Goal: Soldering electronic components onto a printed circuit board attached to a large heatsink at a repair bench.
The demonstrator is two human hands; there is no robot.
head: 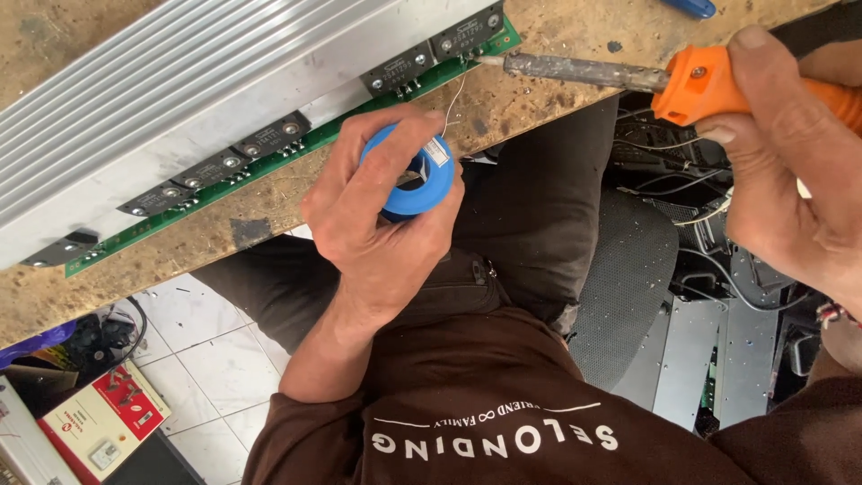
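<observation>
Left hand: Your left hand [382, 224] holds a blue solder spool [415, 175] just off the near edge of the tabletop [269, 211]. The fingers [377, 135] curl over the top of the spool and the thumb presses its lower side.
Solder wire: A thin wire [456, 94] runs up from the spool toward the edge of the circuit board.
Right hand: Your right hand [790, 171] grips the orange handle of the soldering iron [628, 76], fingers pressed together around it.
Iron tip: The grey barrel lies across the tabletop and its tip meets the near right corner of the green circuit board [296, 148], at the legs of a black transistor [467, 36].
Board: It lies along the near edge of the tabletop, under a ribbed aluminium heatsink [180, 72], with a row of black transistors clamped along its edge.
Below the tabletop: White floor tiles [215, 368] and a red-and-cream box [103, 422] are visible at lower left.
</observation>
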